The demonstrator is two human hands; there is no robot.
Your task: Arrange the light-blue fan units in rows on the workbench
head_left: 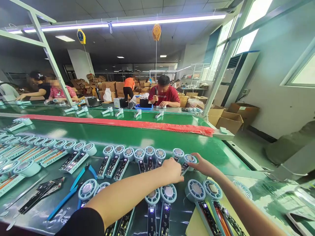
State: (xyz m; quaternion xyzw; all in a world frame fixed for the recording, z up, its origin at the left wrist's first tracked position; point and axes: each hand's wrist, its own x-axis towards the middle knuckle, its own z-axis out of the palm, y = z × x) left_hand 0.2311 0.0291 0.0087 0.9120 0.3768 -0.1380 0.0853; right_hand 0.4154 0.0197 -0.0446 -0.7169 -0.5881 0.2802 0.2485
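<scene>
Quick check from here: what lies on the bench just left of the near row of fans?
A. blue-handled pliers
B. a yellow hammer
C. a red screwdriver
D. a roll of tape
A: the blue-handled pliers lie on the green bench, left of the near fan units, while both hands, left hand and right hand, reach to the far row of fans.

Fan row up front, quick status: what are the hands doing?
Left hand and right hand both on the end fan of the row. Grip hidden. Blue pliers lie off left, clear.
</scene>
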